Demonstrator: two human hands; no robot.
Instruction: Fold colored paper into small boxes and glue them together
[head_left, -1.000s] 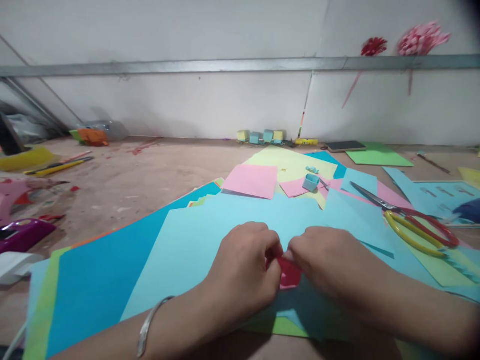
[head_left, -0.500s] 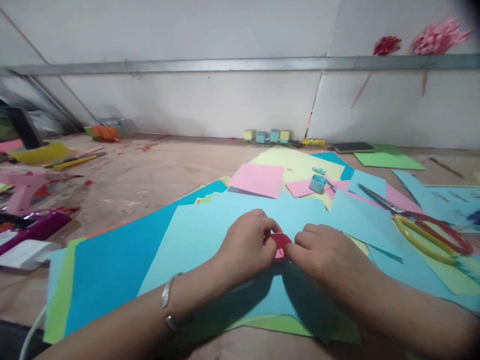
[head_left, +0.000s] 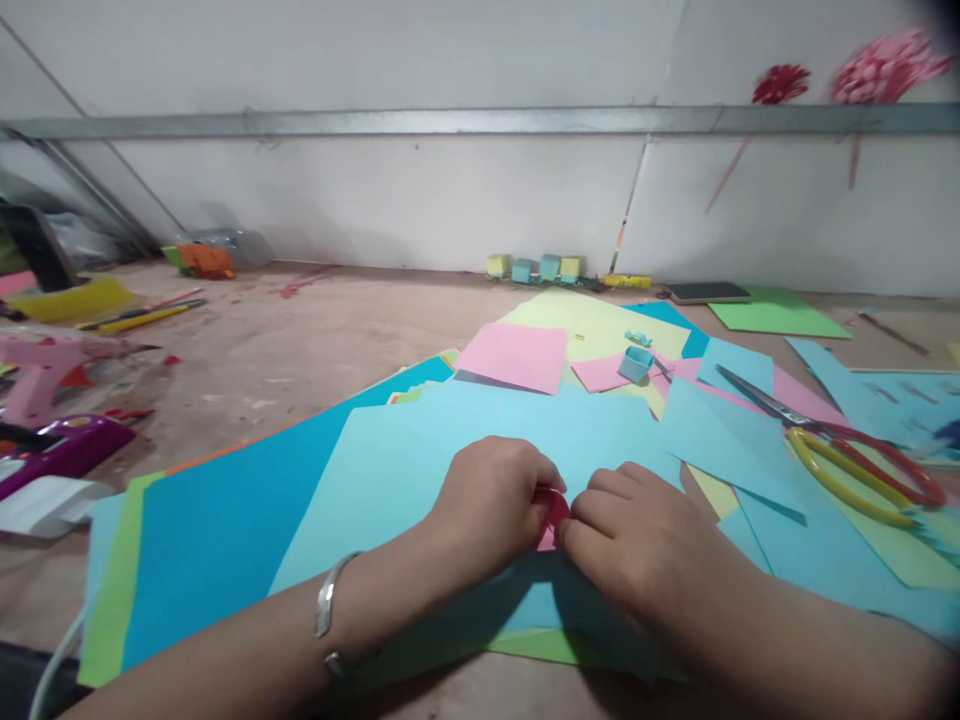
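Note:
Between my two hands is a small folded piece of pink paper (head_left: 553,520), partly hidden by my fingers. My left hand (head_left: 499,495) pinches its left side, with the thumb and fingers curled around it. On the other side, my right hand (head_left: 637,525) has its fingers closed at the paper's right edge. Both hands are just above a light blue sheet (head_left: 390,450), which lies over darker blue and green sheets. A silver bangle (head_left: 325,600) circles my left wrist.
Scissors (head_left: 847,450) with red and yellow handles lie at right on blue paper pieces. A small blue paper box (head_left: 636,364) sits beyond my hands. Several little yellow and blue boxes (head_left: 550,267) line the wall. A pink glue gun (head_left: 45,370) rests at far left.
Both hands have shifted slightly lower in view with the pink paper between them. The paper has turned a little and less of it shows.

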